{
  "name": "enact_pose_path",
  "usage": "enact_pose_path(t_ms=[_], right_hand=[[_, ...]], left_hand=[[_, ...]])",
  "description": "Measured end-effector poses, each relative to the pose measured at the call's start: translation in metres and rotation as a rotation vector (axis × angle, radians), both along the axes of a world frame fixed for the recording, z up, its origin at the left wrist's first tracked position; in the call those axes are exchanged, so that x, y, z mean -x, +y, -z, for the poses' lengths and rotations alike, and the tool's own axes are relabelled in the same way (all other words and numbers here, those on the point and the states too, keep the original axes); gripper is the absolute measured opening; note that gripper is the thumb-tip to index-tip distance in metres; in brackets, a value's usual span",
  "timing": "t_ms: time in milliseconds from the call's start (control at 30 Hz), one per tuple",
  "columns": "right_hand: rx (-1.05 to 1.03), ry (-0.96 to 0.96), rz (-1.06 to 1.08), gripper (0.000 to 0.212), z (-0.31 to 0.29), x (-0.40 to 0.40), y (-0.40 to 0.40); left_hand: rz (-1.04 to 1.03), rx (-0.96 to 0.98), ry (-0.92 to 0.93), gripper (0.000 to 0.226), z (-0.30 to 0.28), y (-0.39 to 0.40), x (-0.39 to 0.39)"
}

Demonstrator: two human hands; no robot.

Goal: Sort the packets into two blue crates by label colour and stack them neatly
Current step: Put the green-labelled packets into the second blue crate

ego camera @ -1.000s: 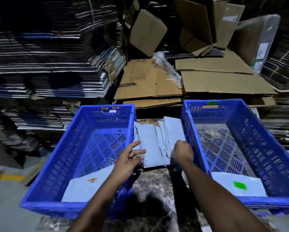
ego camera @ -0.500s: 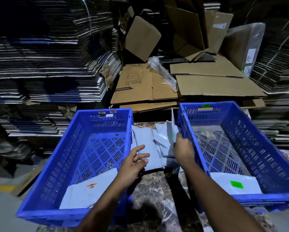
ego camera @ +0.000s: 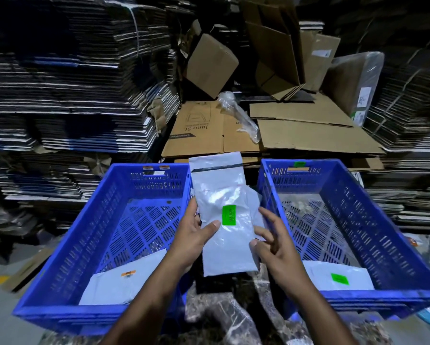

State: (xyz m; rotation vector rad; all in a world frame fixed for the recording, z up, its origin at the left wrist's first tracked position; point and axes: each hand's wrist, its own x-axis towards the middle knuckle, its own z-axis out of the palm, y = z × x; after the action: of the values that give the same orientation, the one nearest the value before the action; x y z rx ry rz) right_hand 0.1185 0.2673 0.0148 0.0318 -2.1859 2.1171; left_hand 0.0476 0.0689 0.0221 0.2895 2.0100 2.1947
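Flattened cardboard (ego camera: 303,135) fills the background. Between two blue crates (ego camera: 109,245), the left hand (ego camera: 194,235) grips a green-labelled packet (ego camera: 223,220). Right hand (ego camera: 276,242) hovers beside it, fingers released.

Flattened cardboard sheets (ego camera: 308,138) lie behind, a crumpled plastic wrap (ego camera: 236,113) on them, beside stacked cartons (ego camera: 67,95).

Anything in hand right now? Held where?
Left hand grips the green-label packet by its left edge, thumb on front. Right hand touches its lower right edge.

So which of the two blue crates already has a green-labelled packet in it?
The right crate: its packet carries a green label; the left crate holds an orange-labelled packet.
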Motion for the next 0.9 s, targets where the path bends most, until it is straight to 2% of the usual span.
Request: enact_pose_path(t_ms=[133, 233, 433, 567, 633, 733, 800, 900], right_hand=[[-0.175, 0.138, -0.036, 0.060, -0.018, -0.007, 0.004], [-0.264, 0.126, -0.017, 0.055, -0.020, -0.008, 0.007], [-0.311, 0.115, -0.061, 0.062, -0.018, -0.005, 0.019], [-0.349, 0.120, 0.013, 0.068, -0.027, 0.000, 0.051], [-0.407, 0.140, 0.118, 0.069, -0.040, 0.005, 0.078], [-0.649, 0.179, 0.293, 0.068, -0.056, 0.023, 0.130], [-0.773, 0.115, 0.317, 0.063, -0.056, 0.037, 0.165], [-0.964, -0.056, 0.296, 0.042, -0.035, 0.051, 0.205]], left_hand=[[0.008, 0.044, 0.049, 0.066, -0.004, 0.002, -0.009], [0.026, 0.074, 0.051, 0.069, -0.005, 0.005, -0.013], [0.066, 0.133, 0.046, 0.063, -0.002, 0.021, -0.023], [0.086, 0.216, 0.009, 0.062, 0.010, 0.042, -0.017], [0.120, 0.339, 0.038, 0.064, 0.016, 0.057, -0.018], [0.245, 0.544, 0.110, 0.063, 0.024, 0.089, -0.023], [0.322, 0.663, 0.199, 0.067, 0.030, 0.113, -0.025], [0.379, 0.855, 0.325, 0.071, 0.042, 0.140, -0.021]])
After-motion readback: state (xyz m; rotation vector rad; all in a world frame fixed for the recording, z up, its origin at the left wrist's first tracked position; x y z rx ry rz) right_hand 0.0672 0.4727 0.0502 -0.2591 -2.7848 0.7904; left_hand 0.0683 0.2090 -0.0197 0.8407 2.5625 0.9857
